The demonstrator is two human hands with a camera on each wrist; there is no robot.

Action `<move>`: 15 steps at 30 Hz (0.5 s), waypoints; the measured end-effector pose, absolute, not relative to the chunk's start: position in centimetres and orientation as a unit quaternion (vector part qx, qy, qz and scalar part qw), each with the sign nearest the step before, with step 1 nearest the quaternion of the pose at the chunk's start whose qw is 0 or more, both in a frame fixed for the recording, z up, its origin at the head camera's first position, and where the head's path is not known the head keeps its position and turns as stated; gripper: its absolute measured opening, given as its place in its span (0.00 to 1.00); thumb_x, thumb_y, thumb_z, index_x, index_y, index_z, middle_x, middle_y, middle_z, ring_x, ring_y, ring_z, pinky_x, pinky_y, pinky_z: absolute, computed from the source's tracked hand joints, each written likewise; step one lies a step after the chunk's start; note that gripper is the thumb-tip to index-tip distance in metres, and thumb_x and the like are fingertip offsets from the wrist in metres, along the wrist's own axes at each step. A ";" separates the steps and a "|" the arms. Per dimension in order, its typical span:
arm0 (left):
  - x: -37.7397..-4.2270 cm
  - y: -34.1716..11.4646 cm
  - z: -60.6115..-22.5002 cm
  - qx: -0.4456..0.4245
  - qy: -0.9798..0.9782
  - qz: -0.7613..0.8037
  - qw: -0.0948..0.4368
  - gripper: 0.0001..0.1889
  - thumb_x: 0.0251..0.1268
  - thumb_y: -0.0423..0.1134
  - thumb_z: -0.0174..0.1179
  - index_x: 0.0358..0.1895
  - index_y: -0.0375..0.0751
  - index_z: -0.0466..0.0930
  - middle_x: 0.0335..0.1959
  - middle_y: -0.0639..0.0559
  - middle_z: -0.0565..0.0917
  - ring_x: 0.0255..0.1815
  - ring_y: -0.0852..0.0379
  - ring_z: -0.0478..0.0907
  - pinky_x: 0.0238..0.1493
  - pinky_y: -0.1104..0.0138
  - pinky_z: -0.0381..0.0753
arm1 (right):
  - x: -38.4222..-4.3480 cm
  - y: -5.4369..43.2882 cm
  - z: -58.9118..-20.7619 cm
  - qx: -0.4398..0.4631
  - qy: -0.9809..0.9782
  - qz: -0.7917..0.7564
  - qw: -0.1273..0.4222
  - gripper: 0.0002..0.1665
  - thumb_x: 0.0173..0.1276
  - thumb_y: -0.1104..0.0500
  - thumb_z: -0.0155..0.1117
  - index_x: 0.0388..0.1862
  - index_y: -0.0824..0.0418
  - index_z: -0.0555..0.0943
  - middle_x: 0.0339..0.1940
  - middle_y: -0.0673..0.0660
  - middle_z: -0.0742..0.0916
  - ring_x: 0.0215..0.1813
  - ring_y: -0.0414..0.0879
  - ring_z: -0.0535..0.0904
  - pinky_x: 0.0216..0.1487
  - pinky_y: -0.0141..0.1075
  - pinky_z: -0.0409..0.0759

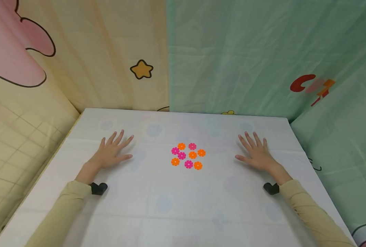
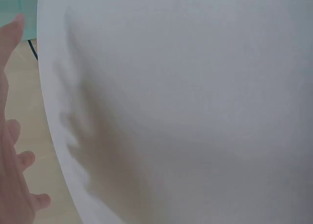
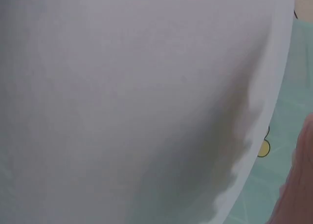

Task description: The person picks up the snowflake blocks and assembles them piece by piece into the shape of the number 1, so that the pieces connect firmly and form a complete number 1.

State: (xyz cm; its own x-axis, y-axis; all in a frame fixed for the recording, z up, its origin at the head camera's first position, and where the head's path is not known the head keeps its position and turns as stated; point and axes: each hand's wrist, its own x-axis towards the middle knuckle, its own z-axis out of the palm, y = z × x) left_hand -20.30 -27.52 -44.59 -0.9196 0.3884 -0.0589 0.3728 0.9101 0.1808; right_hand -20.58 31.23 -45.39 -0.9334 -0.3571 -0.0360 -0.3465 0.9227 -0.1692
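A loose cluster of small round pieces lies in the middle of the white table [image 1: 158,185], some orange [image 1: 192,155] and some pink [image 1: 181,155], patterned like citrus slices or flowers. To the left of the cluster, my left hand [image 1: 108,156] is held with fingers spread, palm toward the table, nothing in it. My right hand [image 1: 257,155] mirrors it on the right side, fingers spread and holding nothing. Both wrist views show the hands' shadows on the cloth beneath; the left hand [image 2: 14,175] and right hand [image 3: 296,185] appear only at the frame edges.
A black wrist piece [image 1: 99,188] shows at the left cuff and another black piece [image 1: 271,188] at the right. Behind the table hang a beige curtain [image 1: 108,51] with a star and a green curtain [image 1: 232,61], which also close off the sides.
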 end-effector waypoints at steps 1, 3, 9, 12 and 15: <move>-20.3 -27.3 -44.6 0.198 0.976 0.081 0.046 0.41 0.65 0.66 0.49 0.77 0.63 0.42 0.78 0.36 0.43 0.76 0.29 0.40 0.65 0.28 0.39 | -20.5 31.1 -45.4 -0.183 0.980 -0.078 0.027 0.53 0.66 0.31 0.52 0.79 0.49 0.42 0.79 0.64 0.49 0.78 0.69 0.36 0.66 0.73 0.33; -20.3 -26.8 -44.5 0.206 0.975 0.079 0.040 0.41 0.65 0.66 0.50 0.77 0.63 0.44 0.78 0.37 0.45 0.76 0.30 0.43 0.66 0.30 0.43 | -20.4 30.7 -45.3 -0.189 0.979 -0.071 0.019 0.53 0.65 0.31 0.53 0.79 0.48 0.43 0.79 0.64 0.50 0.78 0.69 0.38 0.67 0.72 0.34; -20.1 -25.5 -44.3 0.228 0.970 0.088 0.010 0.39 0.65 0.63 0.52 0.76 0.59 0.50 0.76 0.37 0.54 0.74 0.31 0.54 0.66 0.33 0.52 | -20.1 29.5 -44.8 -0.205 0.976 -0.071 0.003 0.50 0.65 0.32 0.54 0.79 0.50 0.49 0.79 0.64 0.55 0.78 0.67 0.44 0.67 0.72 0.40; -20.1 -24.9 -44.3 0.237 0.967 0.093 -0.003 0.38 0.66 0.61 0.53 0.76 0.57 0.53 0.75 0.38 0.59 0.72 0.33 0.59 0.65 0.36 0.57 | -20.0 28.9 -44.7 -0.214 0.974 -0.072 0.000 0.49 0.66 0.33 0.55 0.78 0.52 0.51 0.78 0.64 0.57 0.77 0.66 0.47 0.67 0.71 0.43; -20.2 -24.3 -44.3 0.243 0.965 0.096 -0.009 0.37 0.66 0.60 0.54 0.75 0.55 0.56 0.73 0.39 0.63 0.70 0.36 0.63 0.63 0.39 0.61 | -20.0 28.4 -44.7 -0.221 0.972 -0.075 0.000 0.48 0.66 0.35 0.56 0.77 0.53 0.53 0.77 0.64 0.58 0.77 0.65 0.49 0.69 0.69 0.45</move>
State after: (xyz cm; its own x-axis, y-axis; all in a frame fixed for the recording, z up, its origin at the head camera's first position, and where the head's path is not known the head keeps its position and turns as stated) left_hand -20.23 -24.31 -44.34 -0.8818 0.4672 0.0645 0.4708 0.8637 0.1799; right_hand -19.97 28.36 -44.72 -0.9021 -0.4302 0.0332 -0.4302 0.8908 -0.1462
